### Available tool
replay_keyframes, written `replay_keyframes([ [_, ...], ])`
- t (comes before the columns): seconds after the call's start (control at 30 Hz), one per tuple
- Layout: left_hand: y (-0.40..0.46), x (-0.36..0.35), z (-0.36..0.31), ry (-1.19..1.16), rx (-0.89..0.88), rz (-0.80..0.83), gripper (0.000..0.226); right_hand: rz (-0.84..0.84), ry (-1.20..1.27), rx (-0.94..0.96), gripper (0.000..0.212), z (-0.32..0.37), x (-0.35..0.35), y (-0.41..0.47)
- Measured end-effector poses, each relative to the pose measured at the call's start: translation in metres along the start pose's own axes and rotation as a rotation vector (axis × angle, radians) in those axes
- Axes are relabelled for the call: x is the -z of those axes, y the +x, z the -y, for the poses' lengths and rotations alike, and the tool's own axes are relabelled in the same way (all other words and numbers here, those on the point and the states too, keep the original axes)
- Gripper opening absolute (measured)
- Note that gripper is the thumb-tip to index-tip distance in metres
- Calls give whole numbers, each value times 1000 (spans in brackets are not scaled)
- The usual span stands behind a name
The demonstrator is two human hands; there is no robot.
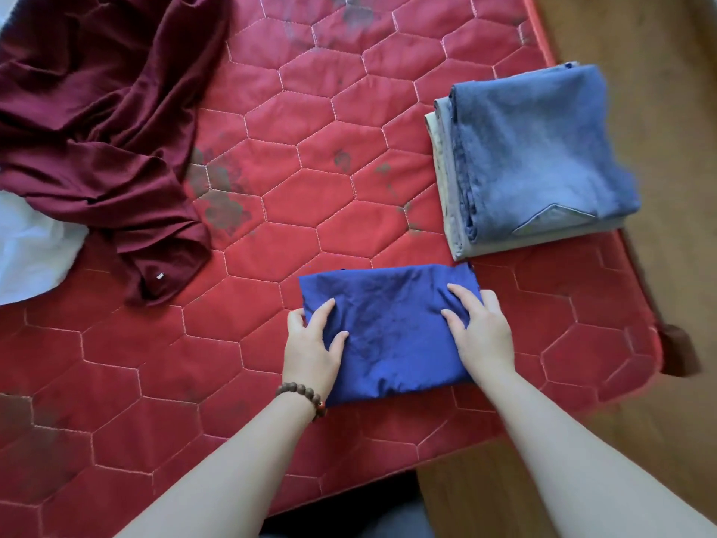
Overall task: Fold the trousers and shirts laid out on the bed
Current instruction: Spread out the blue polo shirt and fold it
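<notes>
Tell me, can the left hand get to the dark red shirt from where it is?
Probably yes. The left hand rests on the folded blue garment, and only bare red mattress lies between it and the crumpled dark red shirt. Nothing blocks the way.

Royal-blue garment [388, 328], maroon shirt [101, 122], denim-blue trousers [539, 149], red hexagon-quilted mattress [271, 157]
</notes>
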State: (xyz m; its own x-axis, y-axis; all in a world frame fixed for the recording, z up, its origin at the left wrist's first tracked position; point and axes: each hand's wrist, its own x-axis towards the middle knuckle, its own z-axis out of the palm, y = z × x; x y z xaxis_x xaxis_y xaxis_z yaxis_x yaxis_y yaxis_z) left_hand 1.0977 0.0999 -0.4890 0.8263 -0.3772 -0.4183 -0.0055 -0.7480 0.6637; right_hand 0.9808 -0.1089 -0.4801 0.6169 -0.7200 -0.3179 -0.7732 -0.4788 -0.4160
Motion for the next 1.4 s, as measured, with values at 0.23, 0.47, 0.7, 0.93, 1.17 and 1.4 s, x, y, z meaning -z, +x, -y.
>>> replay_keyframes([
  [0.23,-61,-72,-52,5,-63,181,57,-7,-136,-104,43,-106,62,-29],
  [0.47,-64,-141,-132,-34,-186,84,55,-160,-149,-16,45,-176,118,19],
  [0.7,-73,-187,-133,75,-104,214,72,92,-137,-86,74,-223,124,34],
  [0.93,-85,-165,-138,153,-147,182,73,134,-135,-15,72,-215,139,20],
  [1.17,-100,-75,-168,337,-155,-3,66,136,-120,149,62,-139,186,-10],
  [1.4,-132,55,-168,412,-15,-160,60,220,-130,454,52,1,205,-44],
])
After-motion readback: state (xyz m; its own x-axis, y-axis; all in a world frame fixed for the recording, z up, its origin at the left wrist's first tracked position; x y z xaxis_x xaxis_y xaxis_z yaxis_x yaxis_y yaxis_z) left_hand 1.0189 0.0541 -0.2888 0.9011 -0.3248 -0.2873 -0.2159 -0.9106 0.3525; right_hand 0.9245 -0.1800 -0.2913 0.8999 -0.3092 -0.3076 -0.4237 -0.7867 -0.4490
